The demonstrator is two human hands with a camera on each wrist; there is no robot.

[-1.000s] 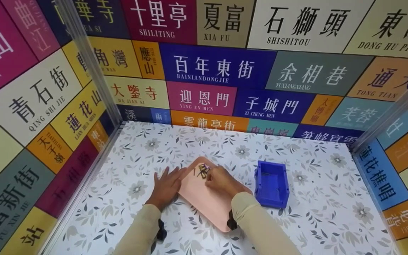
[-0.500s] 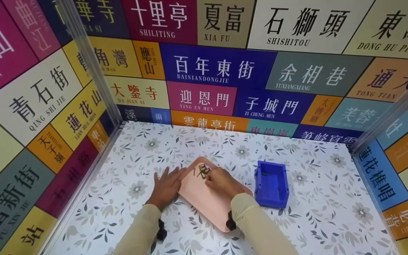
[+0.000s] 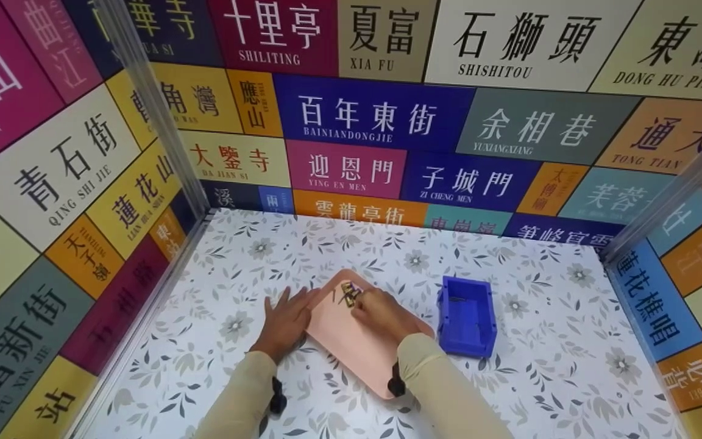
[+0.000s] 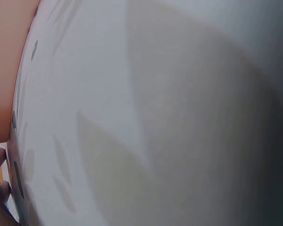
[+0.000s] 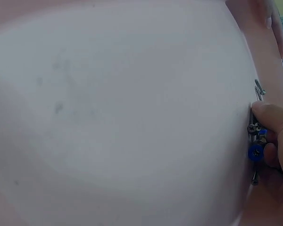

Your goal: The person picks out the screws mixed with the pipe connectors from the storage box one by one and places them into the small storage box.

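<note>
As a person's right hand [image 3: 381, 311] curls its fingers over a small heap of screws [image 3: 349, 294], any firm pinch impossible to confirm, the left hand [image 3: 286, 320] rests with fingers apart on the left edge of a pink tray [image 3: 345, 344]. Bunched toward the tray's far end, the metallic screws show cross-slotted heads, one ringed in blue, while a blue bin [image 3: 464, 350] stands just right on a white, grey-flowered table [image 3: 546, 341], enclosed by walls [image 3: 375, 116] of multicoloured panels bearing Chinese characters.
</note>
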